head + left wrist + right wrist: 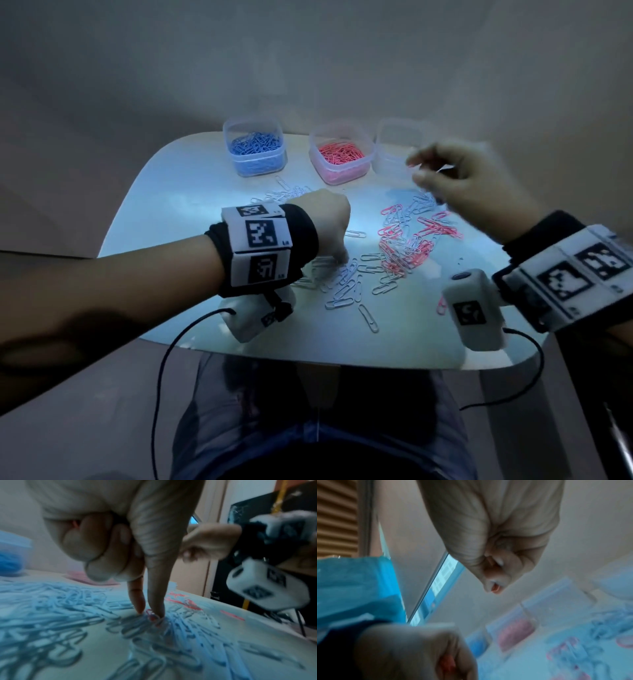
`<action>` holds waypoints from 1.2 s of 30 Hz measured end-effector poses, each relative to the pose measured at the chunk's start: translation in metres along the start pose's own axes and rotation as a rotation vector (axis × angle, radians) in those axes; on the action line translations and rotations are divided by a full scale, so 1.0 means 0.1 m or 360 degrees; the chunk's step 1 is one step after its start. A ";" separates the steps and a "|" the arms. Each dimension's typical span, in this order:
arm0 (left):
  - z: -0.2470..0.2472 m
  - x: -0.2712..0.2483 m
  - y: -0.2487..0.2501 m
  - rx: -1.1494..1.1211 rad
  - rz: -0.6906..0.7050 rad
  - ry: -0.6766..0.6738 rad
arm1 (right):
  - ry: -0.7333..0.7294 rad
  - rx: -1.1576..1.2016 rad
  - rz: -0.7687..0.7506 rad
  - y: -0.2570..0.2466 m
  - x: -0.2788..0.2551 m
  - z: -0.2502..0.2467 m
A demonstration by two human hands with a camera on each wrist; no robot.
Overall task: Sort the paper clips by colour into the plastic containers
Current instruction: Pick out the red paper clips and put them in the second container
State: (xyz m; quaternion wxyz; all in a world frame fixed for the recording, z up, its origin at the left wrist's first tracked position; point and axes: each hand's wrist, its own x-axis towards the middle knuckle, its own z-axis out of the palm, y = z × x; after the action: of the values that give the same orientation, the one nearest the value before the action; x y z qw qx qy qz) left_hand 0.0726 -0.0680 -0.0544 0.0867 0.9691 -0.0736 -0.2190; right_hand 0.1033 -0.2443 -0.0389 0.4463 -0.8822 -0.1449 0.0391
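A: Left wrist view first: why are the fingers of the left hand pointed straight down?
B: Thumb and forefinger tips are closed together on a pink clip lying among the white clips on the counter. Coming in from above on the tips lets them lift one clip without dragging its neighbours. The other three fingers are curled into the palm, out of the way; something pink shows in that curl, but I cannot tell whether it is more clips.

A: And the right hand?
B: It is raised, blurred, with thumb and forefinger pinched together. In the right wrist view a speck of red-pink shows at the pinch, and in the head view a thin pale sliver, so it seems to hold a clip, colour unsure.

A: Where is it, outward from those fingers?
B: Just beyond them stands the empty clear tub, with the pink tub next to it and the blue tub furthest off. I'd judge it is heading for one of the first two.

A: What remains?
B: A mixed pink-and-white heap lies below the right fingers, and white clips spread under the left. No loose blue ones show, so blue looks finished; white has hardly begun.
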 end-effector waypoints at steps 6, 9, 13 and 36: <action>0.02 -0.01 0.03 -0.0080 -0.0058 -0.0088 | -0.0091 0.0014 0.0196 0.08 -0.14 -0.25; 0.00 -0.03 0.01 -0.0188 -0.0047 -0.0163 | -0.0129 -0.0162 0.0282 0.21 -0.23 -0.24; -0.08 -0.07 -0.01 -0.0682 -0.0068 -0.0094 | -0.0135 -0.0390 0.0391 0.34 -0.30 -0.26; 0.17 -0.42 -0.08 -0.3570 0.0110 -0.0479 | -0.0476 -0.0999 0.0154 0.50 -0.01 -0.19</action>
State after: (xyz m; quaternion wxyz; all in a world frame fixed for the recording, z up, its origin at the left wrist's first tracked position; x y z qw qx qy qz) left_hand 0.0283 -0.0548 -0.0533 0.9031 0.3055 0.1280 -0.2733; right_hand 0.1171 -0.2874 -0.0676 0.1249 -0.9667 -0.1718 0.1426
